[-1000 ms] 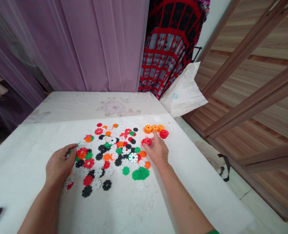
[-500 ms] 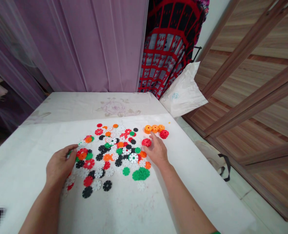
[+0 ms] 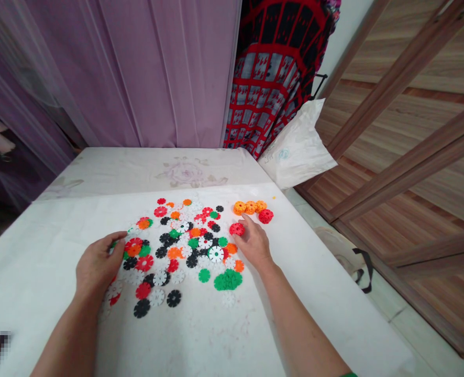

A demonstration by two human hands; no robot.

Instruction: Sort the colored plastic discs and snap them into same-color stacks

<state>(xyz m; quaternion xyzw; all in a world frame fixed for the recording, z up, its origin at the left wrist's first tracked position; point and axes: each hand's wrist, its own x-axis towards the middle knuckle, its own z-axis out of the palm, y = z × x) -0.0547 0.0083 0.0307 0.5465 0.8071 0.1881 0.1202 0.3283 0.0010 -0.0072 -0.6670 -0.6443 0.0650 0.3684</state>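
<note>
Head view: toward the right edge of the desk [image 3: 302, 262], some discs look already grouped by colour — 3 yellow-orange clusters [image 3: 250, 207] in a row, a red cluster [image 3: 266, 216] just beside them and a green cluster [image 3: 228, 280] nearer the wearer. The bulk — the mixed discs [image 3: 183, 226] — lies ungrouped between the hands. The right hand [image 3: 254, 245] has its grip curved about a red piece [image 3: 236, 229]; whether it pinches it, I cannot tell. The left hand [image 3: 98, 263] reaches the pile's left side, its grip's hold unclear.

Even indoor light, soft shadows, slight blur.
</note>
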